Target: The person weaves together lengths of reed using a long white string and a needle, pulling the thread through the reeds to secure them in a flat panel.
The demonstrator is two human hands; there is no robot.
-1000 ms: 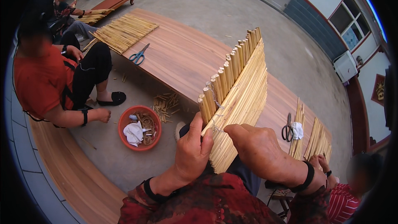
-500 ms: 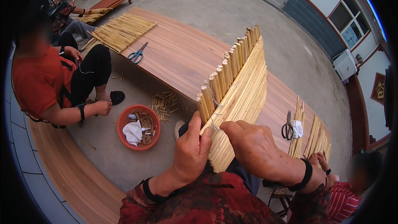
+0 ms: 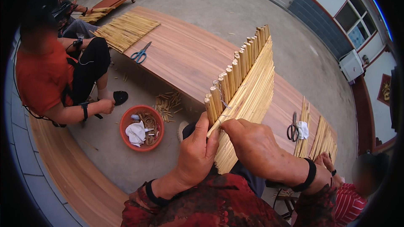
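Observation:
A mat of bound straw-yellow stalks (image 3: 252,96) stands tilted in front of me, a row of short cut stalk ends (image 3: 237,70) rising along its left side. My left hand (image 3: 194,149) is closed on its near corner, thumb pressed against the edge stalk. A thin pale string (image 3: 221,95) winds between the stalk ends and runs down to the fingertips of my right hand (image 3: 254,145). That hand is bent in a pinch on the string, close beside my left thumb. Its other fingers are hidden beneath it.
The long wooden table (image 3: 185,46) bears another stalk mat (image 3: 128,29), blue-handled scissors (image 3: 141,53), dark scissors (image 3: 292,127), a white cloth (image 3: 302,130) and loose stalks (image 3: 322,141). A red basin (image 3: 142,128) and stalk offcuts (image 3: 167,104) lie on the floor. People sit left and at lower right.
My right hand has moved slightly left, closer to my left thumb at the mat's edge. The left hand keeps its hold. The person in orange at left has shifted an arm.

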